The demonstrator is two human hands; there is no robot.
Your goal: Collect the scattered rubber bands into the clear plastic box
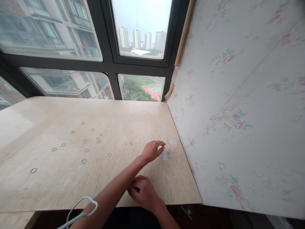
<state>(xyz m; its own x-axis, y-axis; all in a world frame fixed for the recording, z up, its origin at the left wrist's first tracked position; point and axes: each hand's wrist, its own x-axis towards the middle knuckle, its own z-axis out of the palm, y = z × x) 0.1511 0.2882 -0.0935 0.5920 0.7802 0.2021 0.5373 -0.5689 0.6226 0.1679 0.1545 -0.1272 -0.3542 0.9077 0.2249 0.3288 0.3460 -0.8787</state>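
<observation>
My left hand reaches across to the right side of the beige tabletop. Its fingertips are pinched together just left of a small clear plastic box. I cannot make out what, if anything, the pinch holds. A clear lid-like piece lies just behind the box. My right hand rests near the table's front edge with its fingers curled in, and their contents are hidden. Several small thin rings lie scattered over the middle and left of the table.
A floral-papered wall runs along the table's right edge. Dark-framed windows stand behind the table's far edge. A white wire loop hangs by my left forearm at the front edge.
</observation>
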